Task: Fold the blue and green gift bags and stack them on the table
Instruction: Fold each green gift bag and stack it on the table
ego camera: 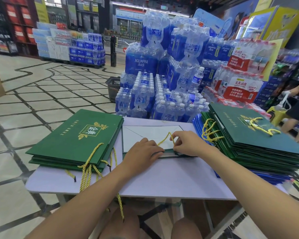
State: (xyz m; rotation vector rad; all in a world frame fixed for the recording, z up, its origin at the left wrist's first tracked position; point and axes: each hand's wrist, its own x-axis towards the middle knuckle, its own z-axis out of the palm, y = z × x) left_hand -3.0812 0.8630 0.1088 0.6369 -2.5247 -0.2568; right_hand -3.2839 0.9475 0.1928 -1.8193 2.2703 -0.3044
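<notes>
Person seated at table (162, 180). Green gift bag (150, 135) lies flat at table centre, white inner face up, green border showing.

Left hand (141, 150): palm down, fingers straight and together, pressing the bag's near edge.

Right hand (185, 144): just beside the left, fingertips curled, pinching the yellow cord handle (166, 138), which arches up over the white face.

9 o'clock of the bag: stack of flat green bags (76, 138), cords hanging off the table edge.

3 o'clock: taller green stack (259, 140) on blue bags (269, 175).

12 o'clock, beyond the table: bottled water packs (162, 75).
</notes>
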